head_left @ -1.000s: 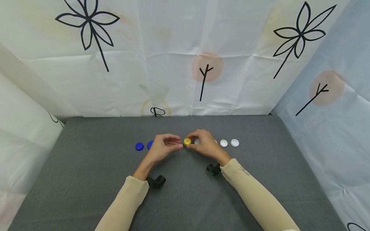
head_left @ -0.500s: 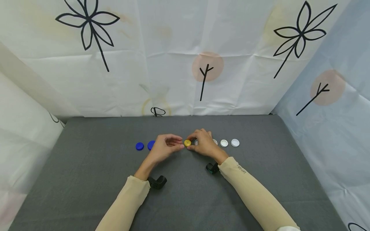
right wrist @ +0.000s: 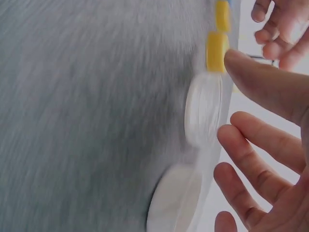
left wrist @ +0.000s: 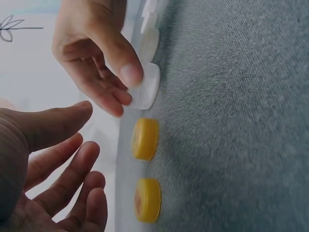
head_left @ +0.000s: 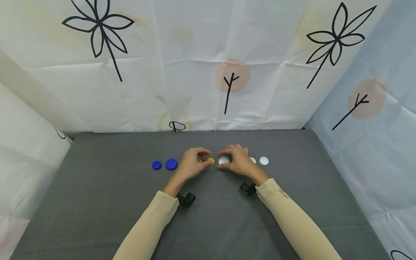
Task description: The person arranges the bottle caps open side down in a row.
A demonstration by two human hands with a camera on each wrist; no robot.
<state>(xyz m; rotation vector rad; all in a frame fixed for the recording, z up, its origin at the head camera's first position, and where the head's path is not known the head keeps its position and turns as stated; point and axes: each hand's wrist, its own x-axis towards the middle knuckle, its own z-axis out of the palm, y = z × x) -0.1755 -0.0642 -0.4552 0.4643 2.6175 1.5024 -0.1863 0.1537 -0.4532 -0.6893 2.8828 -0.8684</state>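
In the head view, a row of round caps lies across the grey table. My left hand (head_left: pixel 190 163) hovers with parted fingers above two yellow caps, the right one (head_left: pixel 211 161) showing past its thumb, the other (left wrist: pixel 147 200) clearer in the left wrist view. My right hand (head_left: pixel 239 160) arches over a clear-white round lid (head_left: pixel 223 161), thumb on the near side and fingers on the far side. In the right wrist view those fingers are spread, and the lid (right wrist: pixel 203 111) sits beside the fingertips.
Two blue caps (head_left: pixel 171 164) lie left of my left hand. Farther right are white caps (head_left: pixel 264 161), one partly behind my right hand. A pale cloth wall with printed plants (head_left: pixel 195 72) rises behind the grey table (head_left: pixel 208 224).
My right hand has let go of the right yellow cap and shifted right to the clear-white lid. My left hand has moved right, over the yellow caps, uncovering the larger blue cap.
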